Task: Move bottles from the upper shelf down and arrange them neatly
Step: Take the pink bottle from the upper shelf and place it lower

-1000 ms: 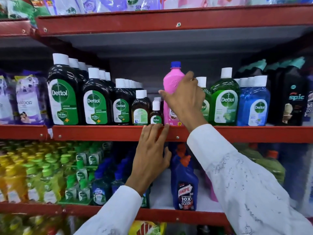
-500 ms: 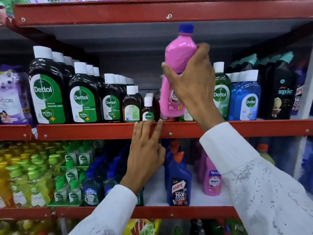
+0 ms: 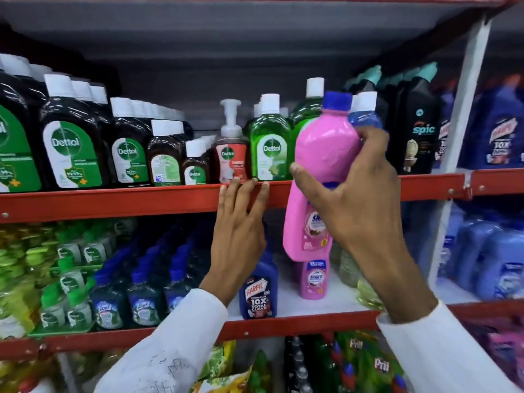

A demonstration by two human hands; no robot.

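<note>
**shelfwatcher:** Holding a pink bottle with a blue cap in the right hand, that's what I'm seeing. Fingers wrapped around its middle, thumb on the left side, other fingers curled round the right shoulder. It's in the air in front of the red edge of the upper shelf, tilted a bit with the cap leaning right, its bottom hanging down past that edge, over the lower shelf.

**aisle9:** And the left hand?

**shelfwatcher:** Open and flat, not gripping anything. Fingertips rest on the front lip of the upper shelf, right under a red Dettol pump bottle and a green Dettol bottle.

**aisle9:** What's below the pink one?

**shelfwatcher:** A smaller pink bottle stands upright on the lower shelf just under it, can't tell if they touch. A blue Harpic bottle sits just to its left, partly behind the left wrist. Dark brown Dettol bottles in falling sizes fill the upper shelf to the left, and a black Spic bottle is on the right. Both sleeves are white.
</note>
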